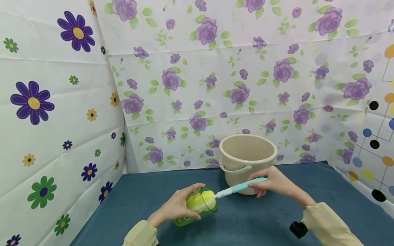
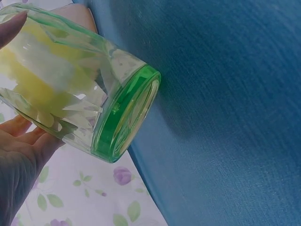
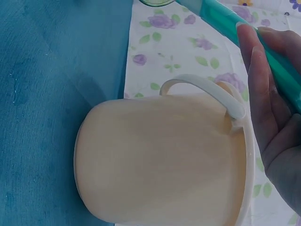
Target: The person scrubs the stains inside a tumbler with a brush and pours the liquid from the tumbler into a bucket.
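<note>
My left hand grips a clear green drinking glass, tilted with its mouth toward the right. In the left wrist view the thick green base of the glass faces the blue cloth. Inside the glass sits the yellow and white sponge head of a cup brush. My right hand pinches the teal and white handle of that brush between thumb and fingers. In the right wrist view the teal handle runs past the fingertips toward the rim of the glass.
A cream bucket with a white handle stands behind the hands, near the back wall. Dark blue cloth covers the table. Flowered sheets hang at the back and sides. Small wet spots mark the cloth.
</note>
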Tool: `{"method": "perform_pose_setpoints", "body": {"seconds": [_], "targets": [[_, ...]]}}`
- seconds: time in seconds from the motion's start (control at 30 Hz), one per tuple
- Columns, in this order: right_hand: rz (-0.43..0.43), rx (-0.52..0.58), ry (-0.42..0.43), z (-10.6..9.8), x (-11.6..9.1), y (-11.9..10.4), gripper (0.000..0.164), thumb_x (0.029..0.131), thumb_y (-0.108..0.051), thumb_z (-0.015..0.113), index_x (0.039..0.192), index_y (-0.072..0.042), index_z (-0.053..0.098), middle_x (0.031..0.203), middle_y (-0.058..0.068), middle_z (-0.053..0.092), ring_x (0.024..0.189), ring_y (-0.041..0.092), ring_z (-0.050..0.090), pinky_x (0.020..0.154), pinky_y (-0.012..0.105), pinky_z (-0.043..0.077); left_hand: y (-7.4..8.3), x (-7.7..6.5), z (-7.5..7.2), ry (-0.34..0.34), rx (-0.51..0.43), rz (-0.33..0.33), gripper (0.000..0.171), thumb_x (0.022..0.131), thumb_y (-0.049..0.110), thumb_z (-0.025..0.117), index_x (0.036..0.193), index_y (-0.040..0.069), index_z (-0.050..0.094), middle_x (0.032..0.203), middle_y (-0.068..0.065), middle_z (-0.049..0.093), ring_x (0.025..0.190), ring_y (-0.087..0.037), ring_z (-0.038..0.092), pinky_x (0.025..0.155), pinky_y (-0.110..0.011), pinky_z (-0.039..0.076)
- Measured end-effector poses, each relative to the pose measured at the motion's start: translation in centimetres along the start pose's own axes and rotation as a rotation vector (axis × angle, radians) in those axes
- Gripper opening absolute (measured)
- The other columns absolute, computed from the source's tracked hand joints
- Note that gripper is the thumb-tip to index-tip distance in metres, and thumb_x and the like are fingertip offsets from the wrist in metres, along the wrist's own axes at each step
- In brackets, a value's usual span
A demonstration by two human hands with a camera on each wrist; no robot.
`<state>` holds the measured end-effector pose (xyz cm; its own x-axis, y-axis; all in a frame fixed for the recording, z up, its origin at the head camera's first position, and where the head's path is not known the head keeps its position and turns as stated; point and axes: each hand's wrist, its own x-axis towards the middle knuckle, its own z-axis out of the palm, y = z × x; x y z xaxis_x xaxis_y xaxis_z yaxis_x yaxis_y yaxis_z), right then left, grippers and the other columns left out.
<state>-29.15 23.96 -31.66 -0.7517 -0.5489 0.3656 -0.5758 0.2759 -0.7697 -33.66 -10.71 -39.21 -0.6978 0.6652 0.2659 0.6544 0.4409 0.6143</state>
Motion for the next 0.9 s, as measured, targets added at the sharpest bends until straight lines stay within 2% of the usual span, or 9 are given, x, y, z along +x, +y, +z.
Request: {"method": "perform_pose_setpoints", "body": {"seconds": [0.2,0.47,0.67,0.9], "targets": [[0.012,-0.018,-0.011,0.3,0.3,0.3,0.016,0.084,-0.007,0.064,0.095,0.005,0.066,0.067,0.013,0.063,0.054,0.027,0.061,0.048,0.041,0.048,-0.1,0.0,0.0,-0.002,0.001,0.001,0.087,0.064,0.042,0.08,0.136,0.042,0.031,0.116,0.007,0.05,0.093,-0.014,0.051,0.068,-0.033,0.044],[0.011,-0.032,-0.031,0.4,0.6,2.5,0.016,0.085,-0.008,0.063,0.097,0.002,0.067,0.067,0.013,0.064,0.054,0.024,0.062,0.048,0.041,0.048,-0.1,0.0,0.1,-0.003,0.011,0.022,0.088,0.064,0.04,0.08,0.137,0.042,0.031,0.119,0.007,0.049,0.097,-0.014,0.049,0.072,-0.035,0.044],[0.024,-0.006,-0.047,0.5,0.6,2.6,0.018,0.084,-0.013,0.065,0.098,0.0,0.067,0.065,0.009,0.064,0.054,0.026,0.062,0.048,0.043,0.048,-0.1,0.1,0.1,0.001,0.031,0.027,0.089,0.063,0.042,0.08,0.136,0.042,0.031,0.119,0.009,0.049,0.096,-0.012,0.049,0.073,-0.036,0.043],[0.016,0.003,-0.037,0.5,0.6,2.6,0.017,0.084,-0.013,0.065,0.097,-0.002,0.068,0.066,0.01,0.064,0.054,0.027,0.061,0.048,0.043,0.048,0.0,0.1,0.0,-0.002,0.021,0.019,0.089,0.063,0.041,0.081,0.136,0.043,0.031,0.128,0.005,0.045,0.106,-0.017,0.048,0.079,-0.041,0.042]]}}
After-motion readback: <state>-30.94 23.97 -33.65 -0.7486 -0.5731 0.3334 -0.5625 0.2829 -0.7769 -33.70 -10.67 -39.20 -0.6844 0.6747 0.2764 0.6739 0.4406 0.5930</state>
